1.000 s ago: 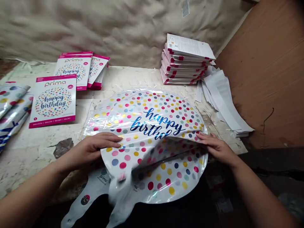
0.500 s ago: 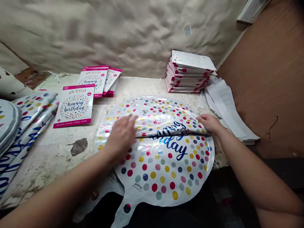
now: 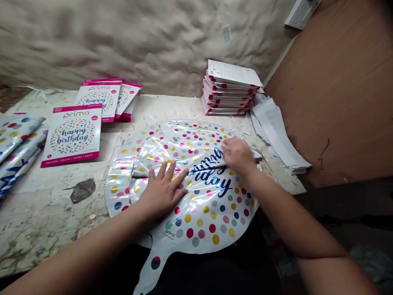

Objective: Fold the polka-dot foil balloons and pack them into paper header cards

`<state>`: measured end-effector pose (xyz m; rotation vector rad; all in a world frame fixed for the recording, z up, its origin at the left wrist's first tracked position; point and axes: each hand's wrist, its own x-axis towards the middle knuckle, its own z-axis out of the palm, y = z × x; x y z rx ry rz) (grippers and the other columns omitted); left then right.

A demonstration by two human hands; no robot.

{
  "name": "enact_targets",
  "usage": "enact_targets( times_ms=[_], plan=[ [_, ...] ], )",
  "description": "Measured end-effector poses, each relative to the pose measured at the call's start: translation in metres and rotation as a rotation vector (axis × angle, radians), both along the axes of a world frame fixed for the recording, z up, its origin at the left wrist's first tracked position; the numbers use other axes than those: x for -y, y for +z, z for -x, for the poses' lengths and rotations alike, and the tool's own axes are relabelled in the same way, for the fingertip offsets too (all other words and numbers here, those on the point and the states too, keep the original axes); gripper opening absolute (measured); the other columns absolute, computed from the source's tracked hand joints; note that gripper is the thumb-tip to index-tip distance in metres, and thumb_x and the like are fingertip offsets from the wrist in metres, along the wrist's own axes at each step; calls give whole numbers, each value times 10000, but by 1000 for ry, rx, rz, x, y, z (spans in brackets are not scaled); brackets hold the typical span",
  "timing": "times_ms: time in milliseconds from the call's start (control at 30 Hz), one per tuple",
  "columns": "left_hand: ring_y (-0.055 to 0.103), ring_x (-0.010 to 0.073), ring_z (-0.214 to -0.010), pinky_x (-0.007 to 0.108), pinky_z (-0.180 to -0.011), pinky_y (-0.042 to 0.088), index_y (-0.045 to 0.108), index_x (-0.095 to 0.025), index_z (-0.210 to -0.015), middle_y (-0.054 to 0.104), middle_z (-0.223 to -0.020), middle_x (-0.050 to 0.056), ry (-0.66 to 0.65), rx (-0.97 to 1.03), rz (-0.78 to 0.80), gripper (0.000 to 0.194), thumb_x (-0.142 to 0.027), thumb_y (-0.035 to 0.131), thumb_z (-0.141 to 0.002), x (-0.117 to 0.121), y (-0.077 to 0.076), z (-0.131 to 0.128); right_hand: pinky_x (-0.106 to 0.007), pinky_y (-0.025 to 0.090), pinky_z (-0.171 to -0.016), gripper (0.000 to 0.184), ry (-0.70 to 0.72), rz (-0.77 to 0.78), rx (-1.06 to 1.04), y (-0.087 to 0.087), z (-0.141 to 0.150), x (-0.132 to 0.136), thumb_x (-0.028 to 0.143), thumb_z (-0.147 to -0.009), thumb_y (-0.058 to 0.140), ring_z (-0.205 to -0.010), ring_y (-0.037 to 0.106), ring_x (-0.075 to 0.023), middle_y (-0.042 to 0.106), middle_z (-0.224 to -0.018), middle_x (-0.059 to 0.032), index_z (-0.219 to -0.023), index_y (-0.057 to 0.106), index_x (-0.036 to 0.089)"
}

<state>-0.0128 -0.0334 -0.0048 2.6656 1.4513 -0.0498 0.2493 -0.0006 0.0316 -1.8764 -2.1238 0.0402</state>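
White dotted balloon [image 3: 204, 200], folded over itself

White papers [image 3: 278, 137] beside brown panel [image 3: 337, 90]

Left hand [image 3: 161, 189]: palm down, fingers spread, thumb held apart
Right hand [image 3: 240, 156]: fingers curled inward, outline blurred
Left forearm [image 3: 92, 242]: bare, slanting in from lower left
Right forearm [image 3: 287, 217]: bare, slanting in from lower right, creased at the elbow [image 3: 321, 257]

We see pale light on the tabletop [image 3: 168, 106], glare streaking the balloon [image 3: 201, 211], and deep gloom beyond the near edge. The right hand [image 3: 241, 157] blurs, fingers [image 3: 229, 148] smeared; we find the left hand [image 3: 162, 191] sharper.
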Motion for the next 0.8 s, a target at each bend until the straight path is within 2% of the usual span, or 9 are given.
enact_targets(
  times_ms=[67, 133, 233, 333, 400, 533, 633, 733, 800],
  plan=[
    [130, 429, -1356, 658, -981, 172, 268, -328, -1416, 202, -1498, 161, 5, 4, -19, 575, -541, 340, -887, 1, -1, -1, -413, 267, -1051, 499, 393, 91, 22, -10, 37, 23, 458, -922, 267, -1277, 369, -239, 457, -1376, -66, -1304, 460, 201],
    [135, 430, -1355, 656, -980, 178, 264, -329, -1417, 196, -1504, 143, 5, 11, -26, 574, -524, 359, -886, 1, -2, 0, -439, 153, -1109, 636, 479, 216, 47, -26, 43, 40, 563, -893, 286, -1369, 217, -231, 284, -1486, -49, -1415, 295, 201],
    [135, 431, -1355, 657, -977, 187, 276, -330, -1413, 205, -1504, 128, 4, 15, -8, 572, -525, 363, -882, -1, -1, 1, -503, 107, -1107, 752, 92, 339, 81, -43, -6, 55, 616, -876, 259, -1389, 148, -269, 180, -1513, -113, -1449, 192, 134],
    [139, 433, -1353, 671, -973, 185, 336, -285, -1398, 218, -1497, 145, 15, 18, 30, 596, -565, 346, -873, -3, 4, -5, -570, 161, -1067, 758, -382, 271, 144, -45, -65, 66, 554, -892, 286, -1378, 148, -339, 153, -1496, -215, -1431, 192, 29],
    [122, 411, -1365, 655, -1000, 170, 417, -207, -1355, 193, -1501, 157, -2, 38, 26, 621, -584, 319, -872, -4, 8, -15, -532, 169, -1081, 637, -351, 159, 205, -42, -79, 74, 419, -918, 309, -1386, 135, -314, 165, -1497, -203, -1419, 240, 32],
    [108, 363, -1380, 589, -1053, 173, 314, -121, -1402, 155, -1508, 160, -39, 76, 62, 732, -617, 289, -864, -3, 7, -45, -464, 192, -1098, 474, 63, 154, 244, -42, -66, 80, 296, -931, 285, -1368, 238, -232, 301, -1476, -75, -1388, 367, 197],
    [82, 381, -1379, 629, -1044, 114, 187, -145, -1450, 128, -1513, 152, -37, 48, 98, 801, -653, 297, -840, -1, 1, -56, -512, 284, -1036, 512, -113, 253, 213, -45, -69, 74, 392, -933, 258, -1310, 350, -264, 355, -1446, -101, -1391, 354, 186],
    [64, 384, -1380, 638, -1038, 97, 203, -140, -1447, 125, -1512, 164, -34, 49, 74, 794, -651, 287, -844, 1, -4, -56, -548, 336, -969, 548, -333, 276, 249, -42, -85, 69, 437, -906, 287, -1246, 416, -321, 456, -1366, -165, -1336, 435, 132],
    [78, 388, -1377, 642, -1032, 103, 231, -140, -1439, 149, -1507, 172, -30, 56, 57, 780, -645, 285, -848, 2, -5, -54, -563, 331, -956, 514, -374, 208, 299, -39, -90, 72, 396, -890, 327, -1226, 425, -348, 506, -1313, -182, -1298, 480, 124]
  ],
)
